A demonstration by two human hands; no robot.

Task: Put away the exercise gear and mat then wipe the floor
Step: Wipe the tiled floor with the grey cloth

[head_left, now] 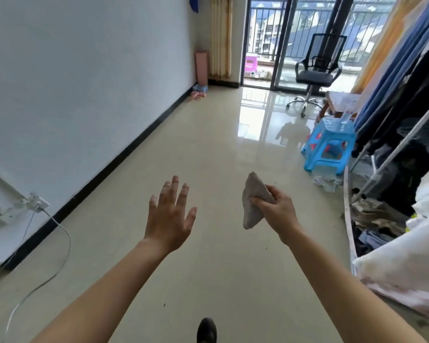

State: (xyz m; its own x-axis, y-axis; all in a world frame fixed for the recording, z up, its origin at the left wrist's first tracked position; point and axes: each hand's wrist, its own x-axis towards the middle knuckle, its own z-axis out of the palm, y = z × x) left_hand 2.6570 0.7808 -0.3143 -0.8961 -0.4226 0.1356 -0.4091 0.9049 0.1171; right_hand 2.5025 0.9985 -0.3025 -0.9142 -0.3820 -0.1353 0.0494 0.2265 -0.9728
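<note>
Head view, one frame. Entries:

1. Right hand (278,209), centre-right of frame: fingers + thumb curled round a grey cloth (254,201). Cloth is bunched to a wedge and held in the air, not touching the tiles.
2. Left hand (170,214), centre-left: fingers straight and spread, palm down, holding nothing.
3. Mat (201,68), top centre: pink roll, upright against the far end of the white wall, beside a pale curtain (221,38). Small pink/blue gear (198,91) lies on the floor at its foot; too small to name.

Step (judged): mat + gear look stowed, so this is the wipe stage. Cloth is ready but not yet down.

Next move needs: bend or crouch, lay the cloth flat on the tiles, press w/ palm, work in strokes. The free hand could brace.

Surface: floor (208,157) is glossy beige tile, w/ glare from the balcony door (265,45) at upper centre. A few dark specks (164,305) show at bottom centre.

Room:
- Office chair (315,70), upper right.
- Blue stool (328,147), right of centre.
- Clothes rack (406,107) + heaped laundry, right edge.
- Wall socket (39,203) w/ white cable (60,243) trailing, lower left.
- Dark shoe (206,330), bottom edge.
</note>
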